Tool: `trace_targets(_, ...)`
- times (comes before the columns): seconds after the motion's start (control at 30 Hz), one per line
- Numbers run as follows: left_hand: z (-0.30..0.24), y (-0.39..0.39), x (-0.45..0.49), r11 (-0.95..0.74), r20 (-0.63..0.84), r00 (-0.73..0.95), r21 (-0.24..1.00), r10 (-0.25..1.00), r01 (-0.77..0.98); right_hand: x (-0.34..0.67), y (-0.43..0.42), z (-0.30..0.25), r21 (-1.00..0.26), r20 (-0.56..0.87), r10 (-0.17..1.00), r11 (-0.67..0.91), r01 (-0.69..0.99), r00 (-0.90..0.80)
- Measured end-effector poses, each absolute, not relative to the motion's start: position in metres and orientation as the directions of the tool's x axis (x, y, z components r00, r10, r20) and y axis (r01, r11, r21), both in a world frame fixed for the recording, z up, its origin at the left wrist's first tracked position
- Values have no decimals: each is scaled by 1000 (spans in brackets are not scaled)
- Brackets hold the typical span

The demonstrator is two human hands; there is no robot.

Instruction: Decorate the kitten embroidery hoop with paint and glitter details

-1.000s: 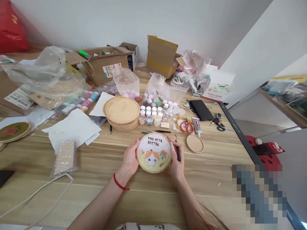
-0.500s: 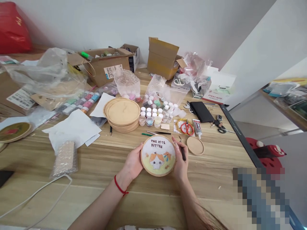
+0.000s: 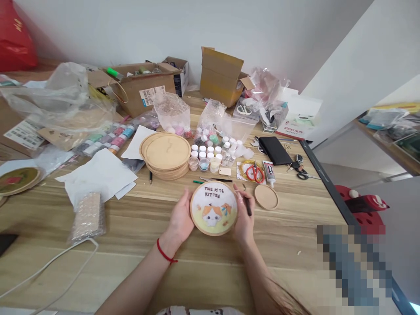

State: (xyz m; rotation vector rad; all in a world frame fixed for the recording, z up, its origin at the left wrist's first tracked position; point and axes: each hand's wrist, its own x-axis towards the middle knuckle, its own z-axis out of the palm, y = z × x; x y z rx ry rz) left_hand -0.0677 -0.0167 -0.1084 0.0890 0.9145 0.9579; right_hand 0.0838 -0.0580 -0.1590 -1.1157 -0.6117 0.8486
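A round wooden-rimmed plaque (image 3: 214, 208) is tilted toward me, showing an orange-and-white kitten on pale yellow under dark lettering. My left hand (image 3: 182, 217) grips its left edge, with the thumb along the rim and the other fingers mostly hidden. On the opposite edge, my right hand (image 3: 244, 215) steadies the rim and also has a dark slender tool (image 3: 248, 206) in its fingers; its kind I cannot make out. To the right of that hand lies a small round wooden tray (image 3: 266, 196). Beyond the plaque, a black stick-like tool (image 3: 222, 180) rests on the table.
Stacked round wooden plates (image 3: 167, 151) stand behind my left hand, beside several white-lidded jars (image 3: 210, 152). Red-handled pliers (image 3: 255, 172), a glue tube (image 3: 268, 172) and a black notebook (image 3: 274, 150) lie to the right. White paper (image 3: 98, 175) and a bubble-wrapped pack (image 3: 88, 215) are at left.
The view has shifted slightly. Both hands still hold the plaque, and the dark tool stays in my right hand. My left fingers sit a little looser along the rim.
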Motion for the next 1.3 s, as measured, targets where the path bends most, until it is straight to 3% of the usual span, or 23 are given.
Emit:
trace_targets(0.17, -110, -3, -87, 405, -482, 94, 597, 871, -692, 63, -63, -160, -946, 32, 908, 162, -281, 417)
trace_targets(0.4, -120, -28, -53, 503, -422, 302, 530, 855, -683, 97, -55, -159, -954, 23, 775, 205, -217, 632)
trace_targets(0.6, -117, -9, -78, 414, -412, 178, 606, 894, -679, 69, -65, -156, -948, 52, 913, 173, -267, 405)
trace_targets(0.87, -124, -26, -53, 440, -383, 240, 615, 892, -654, 101, -55, -160, -951, 37, 786, 217, -219, 617)
trace_targets(1.1, -123, -8, -81, 399, -372, 188, 648, 909, -648, 74, -62, -161, -946, 33, 898, 169, -275, 439)
trace_targets(1.3, -119, -15, -71, 312, -304, 127, 702, 944, -641, 80, -62, -156, -921, 84, 880, 247, -302, 467)
